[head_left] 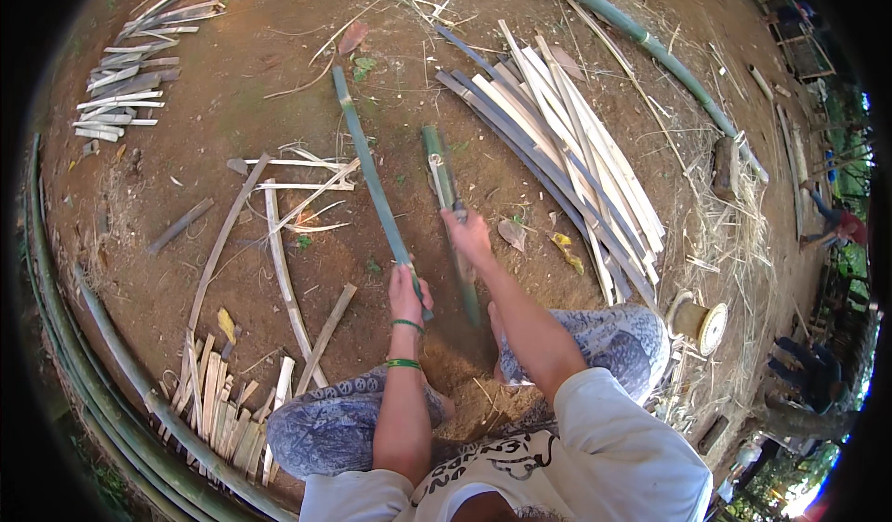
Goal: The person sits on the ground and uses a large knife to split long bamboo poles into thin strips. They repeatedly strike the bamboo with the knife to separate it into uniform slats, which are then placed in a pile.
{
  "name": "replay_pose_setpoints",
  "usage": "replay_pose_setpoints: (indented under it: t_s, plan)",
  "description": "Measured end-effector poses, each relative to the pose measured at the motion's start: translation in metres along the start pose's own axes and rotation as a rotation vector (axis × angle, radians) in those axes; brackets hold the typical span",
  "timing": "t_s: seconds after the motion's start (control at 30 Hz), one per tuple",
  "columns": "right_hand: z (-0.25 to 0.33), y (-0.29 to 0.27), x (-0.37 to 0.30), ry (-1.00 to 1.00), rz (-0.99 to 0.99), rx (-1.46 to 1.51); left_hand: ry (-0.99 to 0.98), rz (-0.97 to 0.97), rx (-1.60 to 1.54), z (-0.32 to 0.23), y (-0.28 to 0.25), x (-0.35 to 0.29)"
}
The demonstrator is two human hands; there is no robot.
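The work in hand looks like shaping or trimming a green bamboo strip [369, 164], judging by the slats laid about on the bare earth [288, 66]. The left grip [405, 290] is clamped on that strip close to its near end, fingers wrapped round it, with a short stub showing past the hand between the person's knees. From there the strip runs forward and a little to the left, nearly all of its length lying beyond the grip.

The right grip [471, 236] is curled in at a thicker bamboo piece [439, 164], just right of the strip and apart from it for much of its length. Blur hides what the fingers close on (a slim dark bit shows above the thumb, perhaps a handle), so I cannot tell whether they are clamped on the piece itself or on a tool.

As I judge it, the next move calls for a steady left hold and a controlled right hand, with the strip kept clear of the legs. A bundle of long pale slats [581, 150] lies ahead to the right, and short stakes [223, 410] sit by the left knee
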State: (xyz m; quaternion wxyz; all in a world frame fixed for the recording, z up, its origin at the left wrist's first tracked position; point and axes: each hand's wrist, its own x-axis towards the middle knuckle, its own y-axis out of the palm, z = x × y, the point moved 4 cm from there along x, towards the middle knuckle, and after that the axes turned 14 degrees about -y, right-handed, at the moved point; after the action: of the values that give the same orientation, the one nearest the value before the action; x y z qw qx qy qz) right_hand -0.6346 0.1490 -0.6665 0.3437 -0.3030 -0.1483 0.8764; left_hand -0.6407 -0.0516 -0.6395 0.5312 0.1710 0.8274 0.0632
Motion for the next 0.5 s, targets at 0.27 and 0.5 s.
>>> replay_pose_setpoints:
  t_s: [0.27, 0.5]
  plan:
    - [0.113, -0.061, 0.045, -0.297, -0.160, 0.024, -0.194, -0.228, 0.178, 0.148, -0.057, 0.027]
    - [0.273, -0.188, -0.021, -0.619, -0.018, 0.088, 0.243, -0.728, 0.962, 0.133, -0.065, 0.028]
